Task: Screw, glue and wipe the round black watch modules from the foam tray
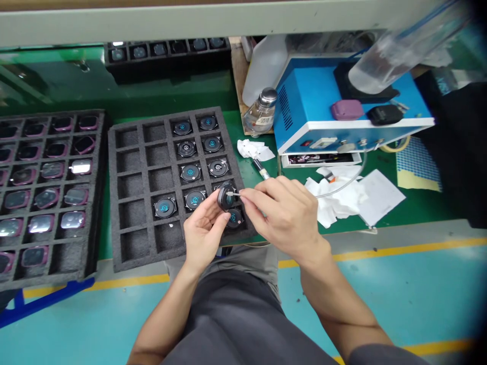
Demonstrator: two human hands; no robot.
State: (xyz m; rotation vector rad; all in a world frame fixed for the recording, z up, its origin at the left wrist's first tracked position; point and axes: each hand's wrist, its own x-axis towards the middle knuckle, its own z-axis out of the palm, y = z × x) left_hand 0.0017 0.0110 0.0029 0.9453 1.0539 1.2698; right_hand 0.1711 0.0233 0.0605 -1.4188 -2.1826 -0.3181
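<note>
Between thumb and fingers, my left hand (205, 230) grips a round black watch case (227, 196), tilted on edge above the foam tray (125, 253). My right hand (285, 213) pinches a thin, metal-tipped tool (233, 193); its tip meets or nearly meets the case, and most of its body is hidden by the fingers. A clear tube (342, 188) runs from near this hand towards the blue machine. Several similar round watch cases (190, 172) lie in the tray's right-hand compartments, and one (165, 207) sits in the second column.
On the left, another foam tray (99, 177) holds square purple-framed watches (40, 223). At the right stands a blue machine (304, 101), with a glass bottle (260, 111) beside it and crumpled white wipes (338, 200) in front. A black tray (167, 63) lies at the back.
</note>
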